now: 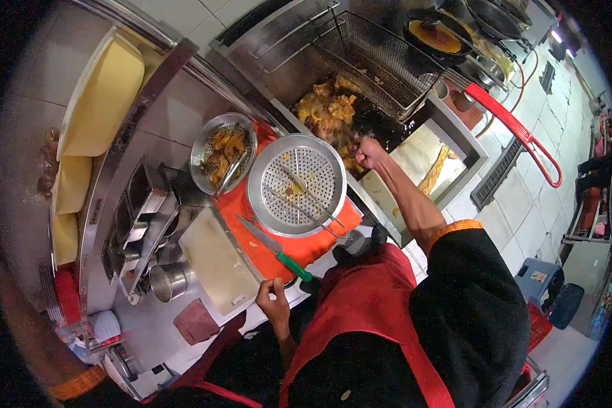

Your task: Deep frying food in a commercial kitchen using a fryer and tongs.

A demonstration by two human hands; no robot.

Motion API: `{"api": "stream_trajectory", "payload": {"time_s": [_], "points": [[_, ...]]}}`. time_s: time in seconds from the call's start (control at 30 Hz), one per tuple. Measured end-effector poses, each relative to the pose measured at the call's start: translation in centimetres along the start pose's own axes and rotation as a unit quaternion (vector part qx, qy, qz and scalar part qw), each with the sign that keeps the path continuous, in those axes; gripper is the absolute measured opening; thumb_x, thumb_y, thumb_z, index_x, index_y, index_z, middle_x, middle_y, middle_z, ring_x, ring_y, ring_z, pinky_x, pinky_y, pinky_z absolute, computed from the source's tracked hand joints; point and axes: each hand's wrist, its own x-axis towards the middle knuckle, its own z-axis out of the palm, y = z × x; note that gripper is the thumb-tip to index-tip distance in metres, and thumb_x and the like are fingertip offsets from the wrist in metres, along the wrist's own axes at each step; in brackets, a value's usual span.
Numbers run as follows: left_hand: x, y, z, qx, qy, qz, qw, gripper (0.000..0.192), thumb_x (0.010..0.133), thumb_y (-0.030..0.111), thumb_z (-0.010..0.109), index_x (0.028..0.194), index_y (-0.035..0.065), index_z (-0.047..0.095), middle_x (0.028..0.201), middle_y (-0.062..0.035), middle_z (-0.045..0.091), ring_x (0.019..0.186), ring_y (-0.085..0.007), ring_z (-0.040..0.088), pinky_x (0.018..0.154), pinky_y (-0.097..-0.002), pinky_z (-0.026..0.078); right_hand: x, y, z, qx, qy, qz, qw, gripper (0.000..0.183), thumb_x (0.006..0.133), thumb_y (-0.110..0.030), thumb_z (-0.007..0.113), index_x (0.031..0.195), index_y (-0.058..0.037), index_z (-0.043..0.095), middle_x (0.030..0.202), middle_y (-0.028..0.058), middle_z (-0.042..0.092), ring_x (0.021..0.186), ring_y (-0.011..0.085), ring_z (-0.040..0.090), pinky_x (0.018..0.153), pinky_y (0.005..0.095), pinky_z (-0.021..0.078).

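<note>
Over the fryer (306, 58), my right hand (369, 153) is closed low beside golden fried pieces (331, 104); whatever lies under its fingers is hidden. My left hand (274, 305) is near my apron, fingers curled, nothing visible in them. Just above it, a green-handled knife (260, 234) lies on an orange cloth (250, 204). On the same cloth stands a round perforated metal strainer (296, 224) with metal tongs (306, 188) across it. A smaller perforated bowl (199, 153) beside it holds fried pieces and another metal utensil.
An empty wire fry basket (382, 66) with a red handle (505, 112) rests over the fryer. Pans (436, 38) stand beyond. A white cutting board (217, 255) and metal pot (168, 282) are left. At the far-left rim, a forearm (23, 331) shows; whose is unclear.
</note>
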Motion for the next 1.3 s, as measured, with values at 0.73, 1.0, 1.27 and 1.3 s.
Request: {"api": "stream_trajectory", "payload": {"time_s": [0.73, 1.0, 1.27, 1.3], "points": [[0.1, 1.4, 2.4, -0.034, -0.036, -0.015, 0.999, 0.018, 0.085, 0.012, 0.058, 0.075, -0.0024, 0.058, 0.066, -0.0078, 0.059, 0.059, -0.0139, 0.054, 0.057, -0.0278, 0.043, -7.2, 1.5, -3.4, 0.013, -0.03, -0.007, 0.999, 0.011, 0.094, -0.02, 0.038, 0.097, -0.011, 0.044, 0.062, 0.0011, 0.041, 0.042, 0.0072, 0.03, 0.032, 0.0211, 0.0205], [0.4, 1.5, 2.4, -0.02, -0.027, 0.0, 0.999, 0.016, 0.084, 0.013, 0.061, 0.075, -0.0004, 0.058, 0.064, -0.0051, 0.055, 0.057, -0.0128, 0.05, 0.055, -0.0274, 0.041, -7.9, 3.0, -1.5, -0.189, 0.113, -0.152, 0.963, 0.025, 0.092, -0.028, 0.046, 0.095, -0.0035, 0.053, 0.056, -0.0002, 0.039, 0.041, 0.0095, 0.034, 0.032, 0.0263, 0.028], [-0.3, 0.4, 1.5, -0.008, -0.009, 0.004, 1.0, 0.015, 0.083, 0.01, 0.061, 0.074, -0.0004, 0.057, 0.062, -0.0039, 0.052, 0.054, -0.0106, 0.045, 0.052, -0.026, 0.037, -6.7, 4.3, -1.6, -0.167, 0.135, -0.159, 0.964, 0.021, 0.092, -0.027, 0.047, 0.09, -0.0064, 0.05, 0.053, -0.0025, 0.035, 0.038, 0.0089, 0.03, 0.031, 0.0265, 0.0243], [-0.4, 0.2, 1.4, -0.012, -0.004, 0.004, 1.0, 0.014, 0.083, 0.01, 0.061, 0.075, -0.0003, 0.057, 0.062, -0.0039, 0.051, 0.054, -0.0106, 0.045, 0.052, -0.026, 0.037, -6.8, 3.8, -2.4, -0.172, 0.125, -0.16, 0.964, 0.02, 0.092, -0.027, 0.047, 0.09, -0.0068, 0.05, 0.051, -0.0032, 0.034, 0.038, 0.0088, 0.029, 0.031, 0.0266, 0.0235]]}}
